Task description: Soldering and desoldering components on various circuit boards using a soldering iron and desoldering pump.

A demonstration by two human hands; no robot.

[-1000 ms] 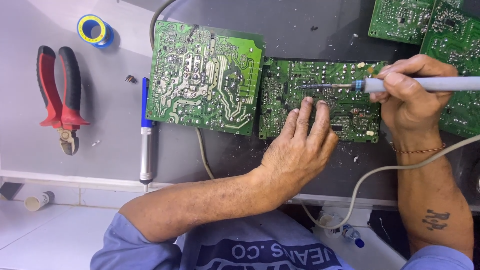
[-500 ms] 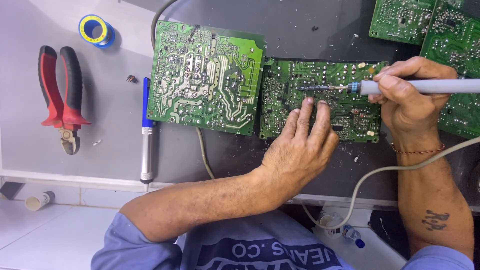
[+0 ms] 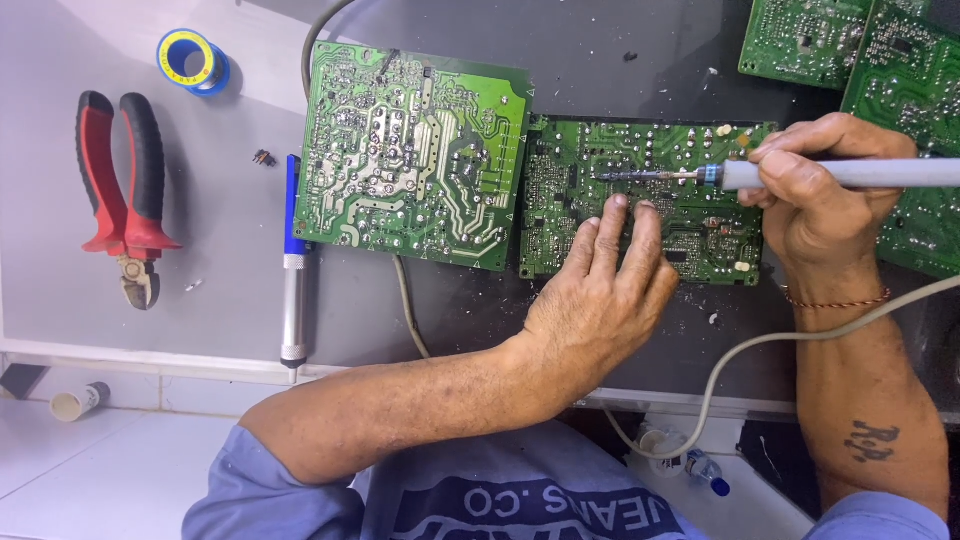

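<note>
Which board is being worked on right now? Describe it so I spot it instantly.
On the grey bench, look right of the big green board at the centre. The smaller board touching its right edge is the one: the left hand presses on it and the soldering iron tip meets it.

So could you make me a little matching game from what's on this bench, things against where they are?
Things:
1. pliers
2. soldering iron
3. solder spool
4. small circuit board

Places:
A. under the left hand
B. far left, red handles
C. top left corner
D. held in the right hand

Pairs: 1-B, 2-D, 3-C, 4-A
</note>
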